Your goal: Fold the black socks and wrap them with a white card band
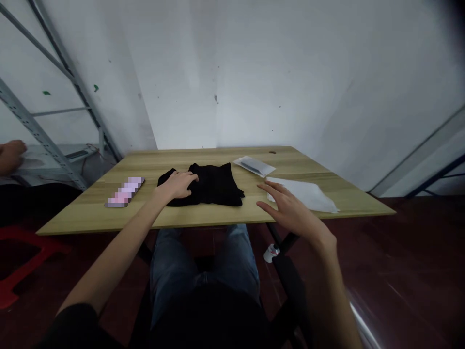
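A folded black garment lies on the wooden table in front of me; its exact kind cannot be made out. My left hand rests on the garment's left part, palm down, with the fingers apart and slightly bent. To the right, my right hand is open with its fingers stretched toward the garment, holding nothing. It is beside the near-left part of a flat white bag or sheet and hides some of it. Farther back lies a translucent packet with something dark inside.
A phone-like object, its surface blurred out, lies at the left of the wooden table. Behind stands a white wall. Left are a metal rack, another person's hand and a red stool. A white bottle is below the table.
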Action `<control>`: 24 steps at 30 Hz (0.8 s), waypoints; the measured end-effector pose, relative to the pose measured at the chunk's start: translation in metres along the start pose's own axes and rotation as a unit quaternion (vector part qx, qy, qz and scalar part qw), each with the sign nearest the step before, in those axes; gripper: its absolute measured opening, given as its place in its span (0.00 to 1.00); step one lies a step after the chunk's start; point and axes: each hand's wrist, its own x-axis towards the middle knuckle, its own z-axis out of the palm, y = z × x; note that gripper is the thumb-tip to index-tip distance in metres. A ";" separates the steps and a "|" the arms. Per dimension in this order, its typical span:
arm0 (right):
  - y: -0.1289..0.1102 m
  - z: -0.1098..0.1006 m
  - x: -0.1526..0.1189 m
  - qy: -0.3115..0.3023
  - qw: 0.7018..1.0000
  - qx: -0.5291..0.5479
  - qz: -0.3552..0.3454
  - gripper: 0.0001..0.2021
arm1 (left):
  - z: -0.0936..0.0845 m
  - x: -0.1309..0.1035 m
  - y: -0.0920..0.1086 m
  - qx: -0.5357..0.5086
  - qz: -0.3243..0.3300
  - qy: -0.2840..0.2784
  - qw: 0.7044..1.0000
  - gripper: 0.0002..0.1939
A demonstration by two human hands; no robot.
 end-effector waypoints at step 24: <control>-0.050 0.115 0.054 0.075 0.897 0.435 0.037 0.44 | -0.103 -0.024 0.078 -0.487 -0.031 0.321 0.812 0.10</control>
